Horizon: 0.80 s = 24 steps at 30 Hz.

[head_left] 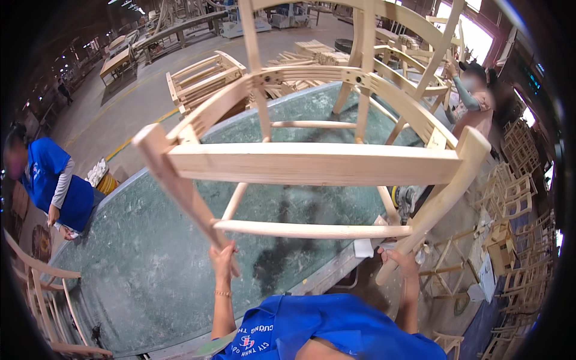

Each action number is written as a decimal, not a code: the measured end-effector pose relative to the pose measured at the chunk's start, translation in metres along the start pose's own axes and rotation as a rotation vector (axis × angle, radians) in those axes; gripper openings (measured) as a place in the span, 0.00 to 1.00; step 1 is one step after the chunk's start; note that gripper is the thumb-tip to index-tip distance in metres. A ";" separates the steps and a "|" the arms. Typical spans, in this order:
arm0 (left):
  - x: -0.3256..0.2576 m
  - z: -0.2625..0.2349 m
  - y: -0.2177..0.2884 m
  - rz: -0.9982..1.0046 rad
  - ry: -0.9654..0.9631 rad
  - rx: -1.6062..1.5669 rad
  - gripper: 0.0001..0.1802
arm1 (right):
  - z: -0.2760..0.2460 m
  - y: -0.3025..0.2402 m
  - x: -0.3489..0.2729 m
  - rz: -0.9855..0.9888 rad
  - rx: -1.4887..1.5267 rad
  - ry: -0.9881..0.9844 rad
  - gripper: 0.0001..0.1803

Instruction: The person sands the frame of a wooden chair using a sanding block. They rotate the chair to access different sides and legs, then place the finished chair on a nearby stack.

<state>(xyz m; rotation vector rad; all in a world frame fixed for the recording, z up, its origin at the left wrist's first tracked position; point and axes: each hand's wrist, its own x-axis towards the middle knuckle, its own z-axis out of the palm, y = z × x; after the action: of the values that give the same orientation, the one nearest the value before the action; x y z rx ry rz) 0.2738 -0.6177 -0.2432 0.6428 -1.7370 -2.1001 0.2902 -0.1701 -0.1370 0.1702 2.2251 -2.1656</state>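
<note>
Got my left hand (pixel 223 255) and right hand (pixel 399 259) fingers wrapped round two legs of the chair frame (pixel 312 162), tipped toward 12 o'clock over the green surface (pixel 150 252) so its underside faces me.

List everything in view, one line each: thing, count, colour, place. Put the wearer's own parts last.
Chair frame: one, pale bare wood, held up above the table, legs toward the camera.
Table: one, dusty green top, below the frame.
Power sander: one, grey with yellow pad, right table edge.
Other chair frames: many, pale wood, behind the table and stacked at right.
Co-workers: two, one in blue at left, one far right.
Left hand: grip around the left leg.
Right hand: grip around the right leg.
</note>
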 end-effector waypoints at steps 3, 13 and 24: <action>-0.049 -0.040 0.018 0.049 0.092 -0.065 0.10 | 0.006 -0.013 -0.012 0.051 0.096 -0.074 0.17; -0.174 -0.098 0.066 0.201 0.472 0.018 0.07 | 0.041 -0.007 0.026 0.093 0.275 -0.466 0.33; -0.176 0.023 0.082 0.244 0.494 -0.027 0.10 | 0.058 -0.076 0.186 -0.157 -0.273 -0.270 0.31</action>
<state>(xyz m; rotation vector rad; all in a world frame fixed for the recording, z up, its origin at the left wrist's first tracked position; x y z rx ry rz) 0.4069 -0.5219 -0.1370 0.8134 -1.4242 -1.6246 0.0945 -0.2190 -0.0813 -0.2955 2.4049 -1.7897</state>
